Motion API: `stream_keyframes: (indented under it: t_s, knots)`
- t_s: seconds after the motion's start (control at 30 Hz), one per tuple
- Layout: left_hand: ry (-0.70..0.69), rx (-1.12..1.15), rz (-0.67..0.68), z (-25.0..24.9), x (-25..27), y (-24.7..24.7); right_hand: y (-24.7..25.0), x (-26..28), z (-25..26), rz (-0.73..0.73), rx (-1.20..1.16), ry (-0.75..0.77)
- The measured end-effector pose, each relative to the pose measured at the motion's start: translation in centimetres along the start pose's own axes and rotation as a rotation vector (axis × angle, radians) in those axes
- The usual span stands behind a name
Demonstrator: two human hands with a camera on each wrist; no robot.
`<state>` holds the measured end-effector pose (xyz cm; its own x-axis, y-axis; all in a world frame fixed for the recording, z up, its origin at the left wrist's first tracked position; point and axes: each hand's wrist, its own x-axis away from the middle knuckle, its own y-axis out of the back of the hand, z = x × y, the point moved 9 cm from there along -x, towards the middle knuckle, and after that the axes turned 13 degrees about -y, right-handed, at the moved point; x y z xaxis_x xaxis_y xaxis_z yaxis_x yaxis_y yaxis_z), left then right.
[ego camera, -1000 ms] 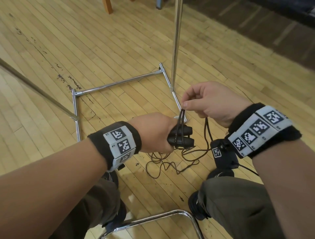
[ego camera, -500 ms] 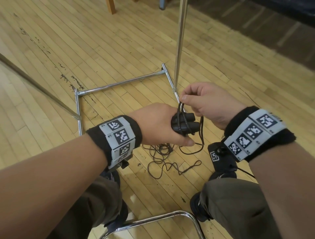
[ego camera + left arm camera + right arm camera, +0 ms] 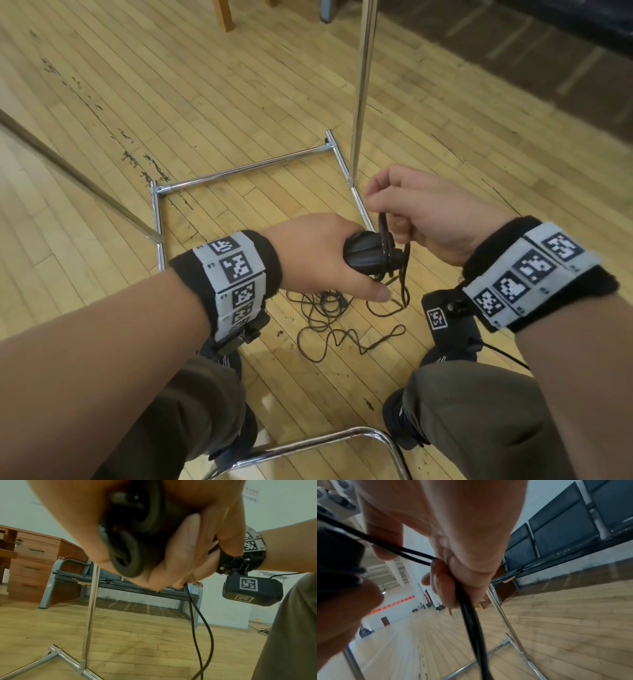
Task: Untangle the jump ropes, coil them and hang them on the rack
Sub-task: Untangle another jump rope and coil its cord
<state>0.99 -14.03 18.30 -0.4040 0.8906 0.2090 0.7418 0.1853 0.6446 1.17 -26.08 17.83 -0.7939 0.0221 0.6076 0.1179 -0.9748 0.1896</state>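
My left hand (image 3: pixel 318 253) grips two black jump rope handles (image 3: pixel 368 253) held side by side; their round ends show in the left wrist view (image 3: pixel 130 534). My right hand (image 3: pixel 421 212) pinches the thin black rope (image 3: pixel 383 222) just above the handles, and a doubled strand (image 3: pixel 471 615) runs down out of its fist. The slack rope (image 3: pixel 342 325) lies in loose tangled loops on the wooden floor between my knees. The chrome rack (image 3: pixel 359 102) stands just beyond my hands, its upright pole rising from a tube base (image 3: pixel 239 169).
A chrome chair frame (image 3: pixel 325 442) curves under my legs. A slanted metal bar (image 3: pixel 68 171) crosses at left. A bench (image 3: pixel 154 588) and a wooden drawer cabinet (image 3: pixel 34 561) stand by the far wall. Open wooden floor surrounds the rack.
My left hand has lifted the handles up and towards the right hand. The right hand stays pinching the rope, its loop over the handles now shorter.
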Motion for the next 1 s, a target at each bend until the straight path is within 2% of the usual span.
stream_keyframes:
  t_s: [0.13, 0.37, 0.47, 0.6, 0.83, 0.93, 1.0]
  knots:
    - [-0.025, 0.007, 0.054, -0.4, -0.3, -1.1, -0.8, 0.6, 1.3, -0.108, 0.257, 0.161]
    - [-0.027, -0.042, 0.073, -1.0, -0.3, -2.0, -1.1, 1.4, 2.8, -0.294, 0.486, 0.241]
    - [-0.018, -0.042, 0.051, -1.1, -0.3, -2.0, -1.1, 1.6, 3.0, -0.330, 0.557, 0.236]
    - [-0.005, -0.119, 0.036, -1.1, -0.4, -2.1, -0.6, 1.5, 2.9, -0.352, 0.572, 0.230]
    - [-0.024, -0.029, 0.013, -1.4, -0.4, -0.9, 1.5, 1.7, 2.5, -0.350, 0.454, 0.185]
    - [-0.060, -0.008, -0.004, -2.4, 0.0, 0.0, 1.2, 1.8, 1.9, -0.289, 0.384, 0.139]
    - [-0.081, 0.048, -0.044, -2.8, 0.1, 0.8, 0.4, 1.7, 1.4, -0.187, 0.261, 0.084]
